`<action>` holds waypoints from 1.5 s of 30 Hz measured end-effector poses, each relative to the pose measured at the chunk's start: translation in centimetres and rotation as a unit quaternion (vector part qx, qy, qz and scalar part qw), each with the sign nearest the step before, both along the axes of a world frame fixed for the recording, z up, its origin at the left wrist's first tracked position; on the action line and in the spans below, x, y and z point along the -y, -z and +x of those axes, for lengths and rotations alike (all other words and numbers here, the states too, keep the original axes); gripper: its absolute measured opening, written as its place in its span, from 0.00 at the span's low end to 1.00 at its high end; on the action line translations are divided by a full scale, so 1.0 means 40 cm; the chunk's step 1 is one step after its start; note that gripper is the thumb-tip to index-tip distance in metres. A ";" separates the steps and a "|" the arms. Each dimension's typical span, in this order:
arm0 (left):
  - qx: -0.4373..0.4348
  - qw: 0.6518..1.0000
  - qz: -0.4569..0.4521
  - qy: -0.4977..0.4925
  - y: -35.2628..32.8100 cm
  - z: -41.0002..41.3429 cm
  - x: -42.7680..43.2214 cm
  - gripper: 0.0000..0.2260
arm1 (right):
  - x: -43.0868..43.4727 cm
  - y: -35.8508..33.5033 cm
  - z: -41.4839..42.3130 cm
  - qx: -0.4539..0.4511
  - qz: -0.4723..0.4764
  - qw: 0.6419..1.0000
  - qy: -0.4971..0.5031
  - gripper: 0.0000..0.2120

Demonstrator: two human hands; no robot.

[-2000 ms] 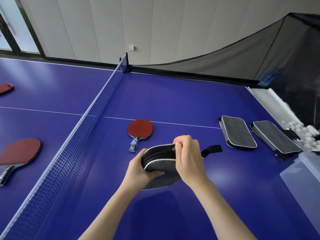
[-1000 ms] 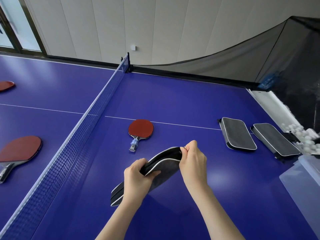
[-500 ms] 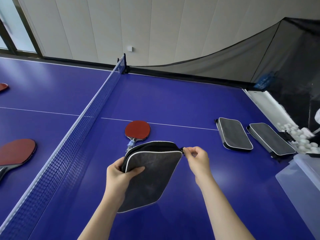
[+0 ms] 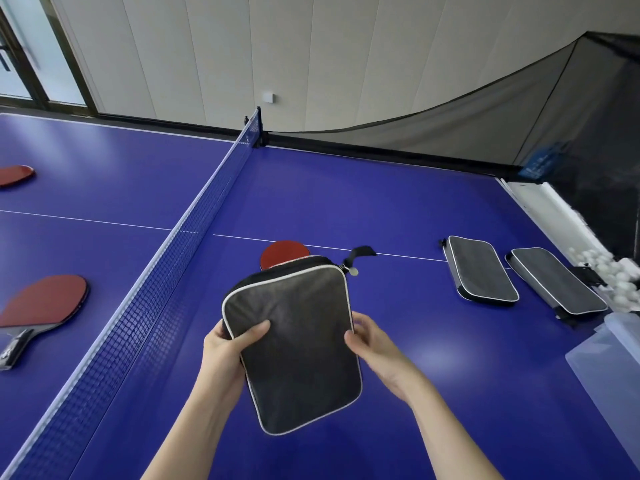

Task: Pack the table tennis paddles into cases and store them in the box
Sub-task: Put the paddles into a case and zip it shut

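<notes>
Both hands, left [image 4: 228, 344] and right [image 4: 375, 344], gripped the case [image 4: 294, 344] above the surface [image 4: 398, 202]. With only edge grips, it could slip while carried toward the box [image 4: 609, 355].

We hold one case [image 4: 298, 344] above the desk [image 4: 346, 195], the left hand [image 4: 225, 351] on its left edge and the right hand [image 4: 374, 344] on its right edge. Behind the case a paddle [image 4: 284, 252] lies on the desk, partly hidden by it. To the right, two more cases [image 4: 481, 273] [image 4: 557, 285] lie side by side near the desk's right edge. A box [image 4: 609, 355] stands further right, at the edge of view. The net [image 4: 145, 299] crosses the desk on our left. Beyond the net two paddles lie: one near [image 4: 41, 303], one farther back [image 4: 15, 174].
</notes>
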State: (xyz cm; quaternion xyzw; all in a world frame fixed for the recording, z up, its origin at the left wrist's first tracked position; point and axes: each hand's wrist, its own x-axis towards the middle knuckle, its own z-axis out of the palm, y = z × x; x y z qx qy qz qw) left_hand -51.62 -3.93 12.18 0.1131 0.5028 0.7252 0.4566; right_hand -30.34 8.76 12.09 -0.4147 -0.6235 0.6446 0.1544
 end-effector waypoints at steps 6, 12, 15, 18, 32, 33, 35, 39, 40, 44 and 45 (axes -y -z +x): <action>0.079 0.996 0.003 -0.030 -0.018 -0.041 -0.012 0.23 | 0.009 -0.016 -0.036 0.058 0.060 0.996 -0.031 0.21; 0.006 0.999 -0.039 0.013 -0.038 -0.070 -0.031 0.28 | 0.035 -0.029 -0.053 0.014 0.074 0.996 0.041 0.27; -0.052 0.993 -0.072 0.077 -0.035 -0.047 -0.037 0.33 | 0.050 -0.025 -0.054 -0.009 0.059 0.993 0.101 0.26; -0.078 0.986 -0.093 0.118 -0.021 0.003 -0.041 0.34 | 0.055 -0.032 -0.044 0.000 0.055 0.985 0.161 0.20; -0.095 0.975 -0.080 0.184 -0.032 0.257 -0.154 0.19 | 0.075 -0.047 0.219 0.048 0.045 0.947 0.314 0.21; -0.097 0.974 -0.080 0.189 -0.031 0.283 -0.157 0.19 | 0.078 -0.045 0.245 0.049 0.042 0.945 0.321 0.21; -0.097 0.972 -0.084 0.198 -0.028 0.342 -0.162 0.19 | 0.085 -0.042 0.303 0.050 0.037 0.941 0.334 0.20; -0.095 0.967 -0.098 0.216 -0.020 0.486 -0.165 0.18 | 0.099 -0.026 0.448 0.047 0.028 0.936 0.348 0.18; -0.096 0.966 -0.102 0.219 -0.015 0.528 -0.164 0.19 | 0.101 -0.020 0.492 0.046 0.026 0.935 0.350 0.18; -0.095 0.960 -0.123 0.232 0.012 0.709 -0.159 0.20 | 0.112 0.006 0.682 0.059 0.018 0.938 0.341 0.21; -0.092 0.959 -0.129 0.233 0.021 0.757 -0.158 0.21 | 0.113 0.011 0.731 0.058 0.014 0.940 0.335 0.21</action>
